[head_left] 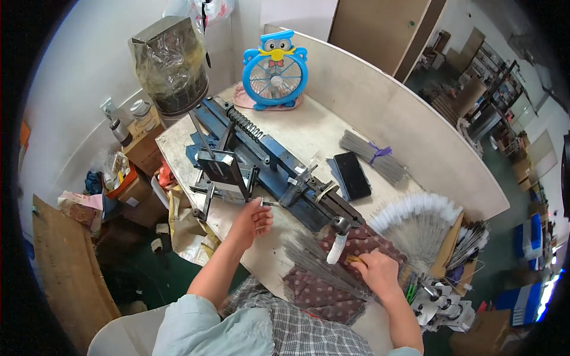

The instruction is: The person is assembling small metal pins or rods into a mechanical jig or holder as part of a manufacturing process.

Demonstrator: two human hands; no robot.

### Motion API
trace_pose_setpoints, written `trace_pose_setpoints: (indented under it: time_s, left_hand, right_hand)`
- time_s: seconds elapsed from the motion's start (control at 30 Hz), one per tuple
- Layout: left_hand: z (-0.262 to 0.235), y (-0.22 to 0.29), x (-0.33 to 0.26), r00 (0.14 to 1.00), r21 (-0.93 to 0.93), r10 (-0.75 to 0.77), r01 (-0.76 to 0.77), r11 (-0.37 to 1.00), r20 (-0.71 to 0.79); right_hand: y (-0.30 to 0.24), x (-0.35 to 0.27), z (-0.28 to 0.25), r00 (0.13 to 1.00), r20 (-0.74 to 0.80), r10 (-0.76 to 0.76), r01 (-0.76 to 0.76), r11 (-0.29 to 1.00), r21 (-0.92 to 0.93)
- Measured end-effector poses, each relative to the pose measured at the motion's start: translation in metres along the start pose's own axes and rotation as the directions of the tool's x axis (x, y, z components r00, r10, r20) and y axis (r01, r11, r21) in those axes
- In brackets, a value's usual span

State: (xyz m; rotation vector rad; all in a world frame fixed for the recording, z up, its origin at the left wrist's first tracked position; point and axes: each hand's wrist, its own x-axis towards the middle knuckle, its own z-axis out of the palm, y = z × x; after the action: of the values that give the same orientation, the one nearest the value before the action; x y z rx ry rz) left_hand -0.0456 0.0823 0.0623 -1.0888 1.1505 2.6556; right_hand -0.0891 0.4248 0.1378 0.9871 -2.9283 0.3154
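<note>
My left hand is beside the upright black metal feeder of a blue bench machine. Its fingers are curled near a thin rod, and what they grip, if anything, is too small to make out. Lower right, my right hand is closed on a small yellow-brown piece, just right of the machine's white-handled crank. A bundle of thin grey wires lies between my hands, partly on a brown dotted cloth.
White-tipped wire brushes fan out at the right. Behind the machine lie a black phone and a tied wire bundle. A blue fan stands at the back. A white metal device is at the right edge; boxes crowd the left.
</note>
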Motion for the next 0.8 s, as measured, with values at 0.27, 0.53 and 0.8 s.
trace_pose_setpoints:
  time_s: [0.27,0.53,0.8]
  left_hand:
    - [0.003,0.001,0.004,0.996,0.062,0.08,-0.078,0.995,-0.033]
    - [0.042,-0.026,-0.018,0.939,0.268,0.345,-0.33,0.905,-0.008]
    - [0.18,-0.107,-0.07,0.865,0.279,0.036,-0.2,0.939,0.5]
  right_hand:
    - [-0.003,-0.012,-0.026,0.998,-0.056,0.012,-0.005,0.993,0.121]
    - [0.021,-0.019,-0.06,0.941,-0.321,0.105,-0.022,0.967,0.253]
    - [0.05,-0.02,-0.054,0.943,-0.134,0.303,-0.172,0.794,0.583]
